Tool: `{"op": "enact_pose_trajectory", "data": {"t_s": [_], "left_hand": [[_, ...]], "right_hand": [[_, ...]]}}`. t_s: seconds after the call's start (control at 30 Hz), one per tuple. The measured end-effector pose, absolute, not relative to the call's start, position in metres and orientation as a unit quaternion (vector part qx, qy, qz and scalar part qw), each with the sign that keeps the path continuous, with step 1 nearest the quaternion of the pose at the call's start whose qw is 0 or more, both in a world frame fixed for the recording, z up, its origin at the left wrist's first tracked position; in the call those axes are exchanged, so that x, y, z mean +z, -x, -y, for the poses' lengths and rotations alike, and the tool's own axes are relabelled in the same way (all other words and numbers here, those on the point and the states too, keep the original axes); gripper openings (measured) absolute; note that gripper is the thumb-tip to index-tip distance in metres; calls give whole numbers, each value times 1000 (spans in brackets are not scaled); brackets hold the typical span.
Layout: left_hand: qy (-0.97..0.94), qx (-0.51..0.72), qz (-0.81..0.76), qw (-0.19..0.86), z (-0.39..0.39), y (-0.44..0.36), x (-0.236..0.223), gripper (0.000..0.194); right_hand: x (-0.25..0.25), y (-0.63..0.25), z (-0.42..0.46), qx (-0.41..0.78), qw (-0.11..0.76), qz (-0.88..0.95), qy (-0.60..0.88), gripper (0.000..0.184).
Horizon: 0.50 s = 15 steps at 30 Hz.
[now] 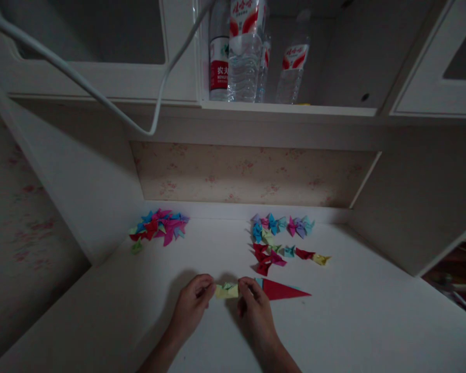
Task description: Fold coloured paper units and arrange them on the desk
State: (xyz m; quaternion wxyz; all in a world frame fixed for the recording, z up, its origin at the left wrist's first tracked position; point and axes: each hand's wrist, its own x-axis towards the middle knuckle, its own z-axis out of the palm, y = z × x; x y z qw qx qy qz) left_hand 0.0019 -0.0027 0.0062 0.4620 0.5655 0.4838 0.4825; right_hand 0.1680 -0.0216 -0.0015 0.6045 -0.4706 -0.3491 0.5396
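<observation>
Between my hands is a small folded piece of yellow paper (227, 291), pinched at both ends just above the white desk. My left hand (194, 300) grips its left end with thumb and forefinger. At the other end, my right hand (255, 304) pinches it in the same way, with the fingertips partly covering that end. Close to the right hand lies a long pointed triangle of red paper (281, 290), with light blue paper showing from under its edge.
Folded paper pieces in many colours stand in a loose cluster (272, 238) at the back right. A heap of similar pieces (163, 225) lies back left. Above, plastic bottles (245, 57) stand on a shelf, and a white cable (112, 111) hangs in front of the cabinet.
</observation>
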Motion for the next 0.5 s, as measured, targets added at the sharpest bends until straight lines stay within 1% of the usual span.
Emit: {"op": "enact_pose_trajectory", "data": {"t_s": [0.5], "left_hand": [[-586,463,-492,448,4,-3,13,26]], "right_hand": [[-13,-167,18,551,624,327,448,31]]}}
